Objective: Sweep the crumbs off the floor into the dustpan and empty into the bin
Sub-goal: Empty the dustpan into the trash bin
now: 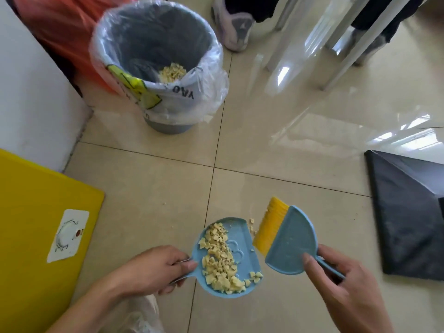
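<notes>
A small blue dustpan [240, 239] sits low over the tiled floor, filled with pale yellow crumbs [219, 258]. My left hand [153, 269] grips its handle from the left. My right hand [346, 284] holds a blue hand brush [290, 241] with yellow bristles [270, 224] at the pan's right lip. A few loose crumbs [251, 225] lie between bristles and pan. The grey bin [156, 56], lined with a clear plastic bag, stands at the upper left with crumbs at its bottom.
A yellow board [31, 224] with a white sticker lies at the left. A black sheet [408, 212] lies at the right. White table legs [348, 44] and another person's shoes [234, 27] are at the top. A white wall [28, 92] runs along the left.
</notes>
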`<state>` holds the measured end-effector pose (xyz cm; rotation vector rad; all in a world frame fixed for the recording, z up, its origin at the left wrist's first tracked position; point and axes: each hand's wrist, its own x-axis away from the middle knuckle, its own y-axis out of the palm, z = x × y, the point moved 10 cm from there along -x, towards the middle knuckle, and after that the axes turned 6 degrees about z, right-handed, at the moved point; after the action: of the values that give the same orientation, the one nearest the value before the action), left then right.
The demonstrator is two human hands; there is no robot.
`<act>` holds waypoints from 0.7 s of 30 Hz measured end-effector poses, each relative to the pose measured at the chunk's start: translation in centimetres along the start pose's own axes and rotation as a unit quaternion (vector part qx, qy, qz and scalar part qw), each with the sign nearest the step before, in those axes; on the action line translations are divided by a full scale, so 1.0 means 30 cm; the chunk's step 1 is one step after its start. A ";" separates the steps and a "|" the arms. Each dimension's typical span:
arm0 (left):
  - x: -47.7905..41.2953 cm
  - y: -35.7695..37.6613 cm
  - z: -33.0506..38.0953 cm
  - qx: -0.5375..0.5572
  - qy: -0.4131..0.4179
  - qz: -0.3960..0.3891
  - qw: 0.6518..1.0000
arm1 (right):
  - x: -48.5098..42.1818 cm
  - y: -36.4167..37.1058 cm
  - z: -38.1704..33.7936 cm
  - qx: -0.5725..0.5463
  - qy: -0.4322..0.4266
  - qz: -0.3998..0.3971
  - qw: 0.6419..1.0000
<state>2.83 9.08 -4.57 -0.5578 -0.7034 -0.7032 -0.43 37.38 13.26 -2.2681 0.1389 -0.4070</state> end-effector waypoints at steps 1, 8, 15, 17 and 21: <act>0.028 -0.043 0.022 0.020 0.003 0.014 1.000 | -0.015 -0.025 -0.018 -0.024 0.002 0.011 1.000; 0.225 -0.422 0.146 0.158 0.004 0.149 0.976 | -0.090 0.038 -0.235 -0.236 -0.016 0.058 0.970; 0.297 -0.723 0.269 0.240 0.034 0.353 0.903 | -0.240 0.231 -0.474 -0.465 -0.051 -0.084 0.880; 0.290 -0.804 0.321 0.248 0.049 0.392 0.884 | -0.318 0.256 -0.573 -0.492 -0.075 -0.104 0.861; 0.252 -0.974 0.398 0.210 0.051 0.467 0.857 | -0.494 0.277 -0.741 -0.507 -0.091 -0.094 0.852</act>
<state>-19.06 -4.54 15.14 -0.3833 -0.3853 0.3342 -21.56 19.46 17.23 -3.3777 0.0245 -0.2235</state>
